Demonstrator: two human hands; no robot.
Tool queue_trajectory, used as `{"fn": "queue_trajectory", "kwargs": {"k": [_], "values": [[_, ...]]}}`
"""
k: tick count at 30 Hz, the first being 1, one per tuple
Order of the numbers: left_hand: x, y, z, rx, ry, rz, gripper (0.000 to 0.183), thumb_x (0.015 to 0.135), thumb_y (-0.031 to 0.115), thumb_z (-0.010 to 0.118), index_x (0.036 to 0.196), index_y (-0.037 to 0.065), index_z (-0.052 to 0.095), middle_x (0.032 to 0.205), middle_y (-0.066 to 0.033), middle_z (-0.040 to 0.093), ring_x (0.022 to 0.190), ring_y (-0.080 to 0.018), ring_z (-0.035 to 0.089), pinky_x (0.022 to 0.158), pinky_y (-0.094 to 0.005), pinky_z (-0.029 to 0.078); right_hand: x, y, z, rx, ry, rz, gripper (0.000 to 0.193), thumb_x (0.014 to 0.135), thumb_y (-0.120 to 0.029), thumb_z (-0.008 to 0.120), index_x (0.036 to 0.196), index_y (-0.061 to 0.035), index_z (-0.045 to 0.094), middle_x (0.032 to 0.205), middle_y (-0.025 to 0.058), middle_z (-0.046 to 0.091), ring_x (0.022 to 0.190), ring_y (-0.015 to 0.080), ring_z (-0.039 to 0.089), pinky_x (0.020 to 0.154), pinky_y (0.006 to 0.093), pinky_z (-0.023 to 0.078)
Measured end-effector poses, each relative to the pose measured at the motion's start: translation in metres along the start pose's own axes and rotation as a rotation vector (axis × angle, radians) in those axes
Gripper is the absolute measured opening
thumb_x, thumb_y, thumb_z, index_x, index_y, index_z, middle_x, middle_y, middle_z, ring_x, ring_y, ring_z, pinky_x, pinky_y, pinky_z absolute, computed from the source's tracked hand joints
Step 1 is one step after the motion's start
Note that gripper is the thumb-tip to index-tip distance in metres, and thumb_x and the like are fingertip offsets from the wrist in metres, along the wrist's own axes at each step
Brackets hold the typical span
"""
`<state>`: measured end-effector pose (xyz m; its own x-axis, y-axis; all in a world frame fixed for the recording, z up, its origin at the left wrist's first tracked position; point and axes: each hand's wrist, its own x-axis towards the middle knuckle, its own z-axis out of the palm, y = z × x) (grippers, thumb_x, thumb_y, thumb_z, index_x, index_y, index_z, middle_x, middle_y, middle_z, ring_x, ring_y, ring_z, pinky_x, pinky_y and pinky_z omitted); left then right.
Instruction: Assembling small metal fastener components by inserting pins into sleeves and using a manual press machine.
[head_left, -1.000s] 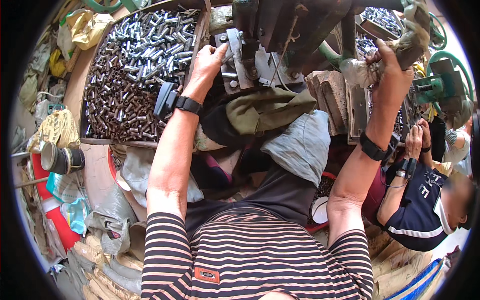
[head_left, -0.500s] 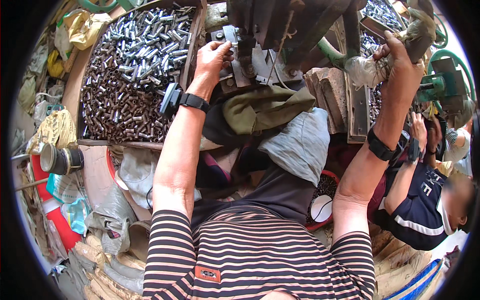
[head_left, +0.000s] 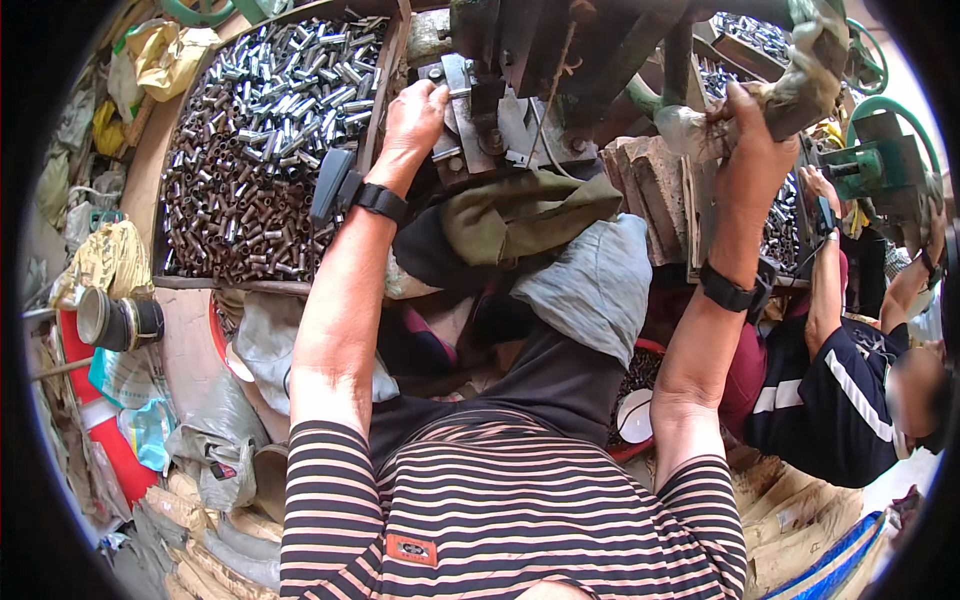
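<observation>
My left hand (head_left: pixel 415 120) is at the metal fixture (head_left: pixel 458 80) of a dark machine (head_left: pixel 590 50), its fingers closed together at the left edge. Whatever the fingertips pinch, if anything, is hidden. To the left of that hand lies a wooden tray (head_left: pixel 378 95) heaped with short metal tubes (head_left: pixel 270 150), some shiny, some brown. My right hand (head_left: pixel 752 150) grips a machine lever (head_left: pixel 812 80) wrapped in cloth and plastic, its fingers curled round the wrapping. Below the fixture hangs an olive cloth (head_left: pixel 525 215).
Stacked wooden pieces (head_left: pixel 645 195) stand between the machine and another tray of tubes (head_left: pixel 780 220). On the right a co-worker (head_left: pixel 830 390) works at a green machine (head_left: pixel 880 170). A red bucket (head_left: pixel 645 385) is beside my leg. Bags and a red sack (head_left: pixel 105 440) lie at left.
My right hand has swung the wrapped lever leftward. My left hand has drawn slightly left, back from the middle of the fixture. The co-worker's arms have moved apart at the green machine.
</observation>
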<state>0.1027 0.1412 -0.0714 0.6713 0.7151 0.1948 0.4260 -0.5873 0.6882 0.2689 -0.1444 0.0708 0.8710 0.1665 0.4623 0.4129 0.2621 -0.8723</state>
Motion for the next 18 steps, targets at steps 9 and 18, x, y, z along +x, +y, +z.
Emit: {"fn": "queue_trajectory", "kwargs": {"k": [9, 18], "values": [[-0.014, 0.017, -0.006, -1.041, -0.206, -0.331, 0.025, 0.093, 0.016, 0.058, 0.109, -0.002, 0.052, 0.098, -0.0113, 0.062, 0.086, -0.0199, 0.067, 0.069, -0.0286, 0.055, 0.024, -0.043, 0.001, -0.074, -0.098, 0.116, 0.011, 0.078, -0.008, 0.070, 0.080, 0.0019, 0.065, 0.063, 0.0052, 0.061, 0.054, 0.0118, 0.057, 0.051, 0.0241, 0.044], [-0.016, 0.028, 0.027, -0.769, 0.042, -0.268, 0.024, 0.092, 0.026, 0.062, 0.090, 0.003, 0.065, 0.072, -0.0024, 0.064, 0.054, -0.0101, 0.060, 0.047, -0.0222, 0.042, 0.013, -0.026, 0.004, -0.028, -0.040, 0.056, 0.009, 0.078, -0.005, 0.070, 0.080, 0.0014, 0.064, 0.066, 0.0041, 0.060, 0.053, 0.0118, 0.055, 0.053, 0.0246, 0.044]]}}
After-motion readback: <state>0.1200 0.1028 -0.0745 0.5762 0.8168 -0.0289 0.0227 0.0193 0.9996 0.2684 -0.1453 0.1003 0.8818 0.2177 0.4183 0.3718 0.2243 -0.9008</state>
